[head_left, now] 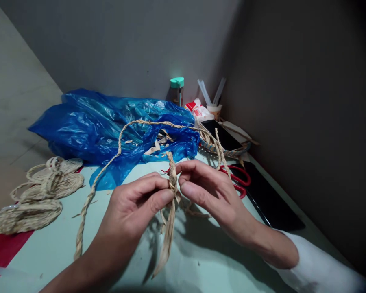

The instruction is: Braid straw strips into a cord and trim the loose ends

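My left hand (137,203) and my right hand (207,187) meet at the middle of the table, each pinching a braided straw cord (172,173) from its own side. Loose flat straw strips (167,240) hang down from the pinched spot toward the table. The finished length of braid (118,150) loops away over a blue plastic bag (110,126) and runs down the table's left side. Both hands are closed on the braid.
Coiled woven straw pieces (39,191) lie at the left edge. Red-handled scissors (238,179) rest right of my right hand, next to a dark flat slab (271,203). At the back stand a green-capped bottle (177,89), a phone (222,134), a cup (214,109) and snack packets (198,109).
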`<state>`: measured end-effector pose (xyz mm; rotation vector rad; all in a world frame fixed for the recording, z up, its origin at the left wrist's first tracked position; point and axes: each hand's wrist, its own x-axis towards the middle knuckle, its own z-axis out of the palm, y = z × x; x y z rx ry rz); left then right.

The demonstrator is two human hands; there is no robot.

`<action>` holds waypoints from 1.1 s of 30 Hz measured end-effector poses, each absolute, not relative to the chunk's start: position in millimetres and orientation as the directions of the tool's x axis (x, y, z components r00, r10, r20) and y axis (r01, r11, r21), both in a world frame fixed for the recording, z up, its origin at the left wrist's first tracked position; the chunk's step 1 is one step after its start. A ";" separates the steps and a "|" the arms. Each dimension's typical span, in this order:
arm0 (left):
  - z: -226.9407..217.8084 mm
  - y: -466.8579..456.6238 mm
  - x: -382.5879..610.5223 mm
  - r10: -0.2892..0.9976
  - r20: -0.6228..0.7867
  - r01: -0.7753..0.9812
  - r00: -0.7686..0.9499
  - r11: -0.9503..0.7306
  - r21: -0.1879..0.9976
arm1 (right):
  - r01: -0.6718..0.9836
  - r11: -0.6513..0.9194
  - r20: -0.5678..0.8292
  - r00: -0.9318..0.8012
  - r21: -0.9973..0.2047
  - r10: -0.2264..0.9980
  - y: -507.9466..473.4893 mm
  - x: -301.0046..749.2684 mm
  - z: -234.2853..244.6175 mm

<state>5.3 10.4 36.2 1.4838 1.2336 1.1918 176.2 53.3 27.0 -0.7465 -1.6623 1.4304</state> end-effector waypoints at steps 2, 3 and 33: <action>34.1 9.2 7.2 0.980 0.182 0.222 0.080 -0.196 0.955 | -0.112 0.116 0.158 -0.531 -0.987 0.833 53.8 175.7 27.8; 32.6 9.0 7.8 0.979 0.184 0.232 0.090 -0.200 0.952 | -0.136 0.086 0.146 -0.539 -0.987 0.829 54.4 175.5 27.8; 0.3 0.2 26.3 0.973 0.071 0.434 0.221 -0.163 0.886 | -0.081 0.309 0.319 -0.180 -0.948 0.930 48.4 165.8 12.7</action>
